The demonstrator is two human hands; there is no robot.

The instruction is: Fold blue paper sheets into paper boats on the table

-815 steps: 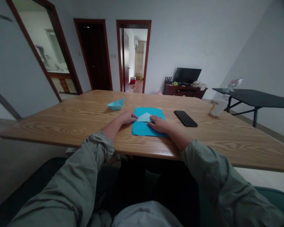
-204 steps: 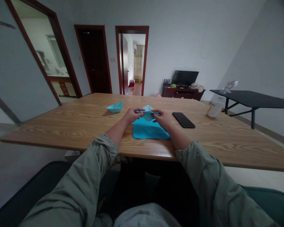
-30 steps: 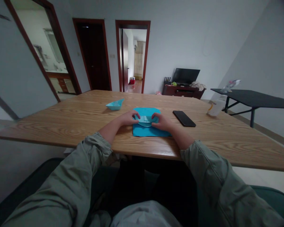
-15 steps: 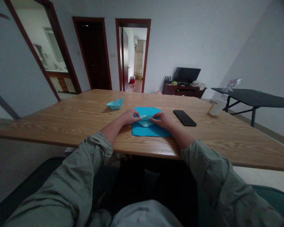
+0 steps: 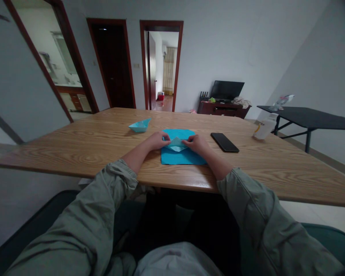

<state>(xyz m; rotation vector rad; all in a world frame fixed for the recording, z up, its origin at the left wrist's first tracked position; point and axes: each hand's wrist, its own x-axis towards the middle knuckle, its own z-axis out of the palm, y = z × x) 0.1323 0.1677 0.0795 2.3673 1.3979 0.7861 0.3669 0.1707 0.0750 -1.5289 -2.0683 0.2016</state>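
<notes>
A small pale-blue folded paper (image 5: pixel 176 144) lies on a stack of bright blue sheets (image 5: pixel 178 157) on the wooden table (image 5: pixel 89 153). My left hand (image 5: pixel 155 141) pinches its left end, fingers closed on the paper. From the other side my right hand (image 5: pixel 196 143) grips the right end the same way. Both hands rest low over the sheets. A finished pale-blue paper boat (image 5: pixel 140 125) stands farther back on the left, apart from both hands.
A black phone (image 5: pixel 224 142) lies flat to the right of the sheets. A white container (image 5: pixel 263 128) stands near the table's right edge. Beyond it is a black side table (image 5: pixel 310 118). Doorways and a TV stand lie behind.
Over the last second my fingers have drawn closer together on the folded paper, which now shows a small downward point. The camera has tilted slightly.
</notes>
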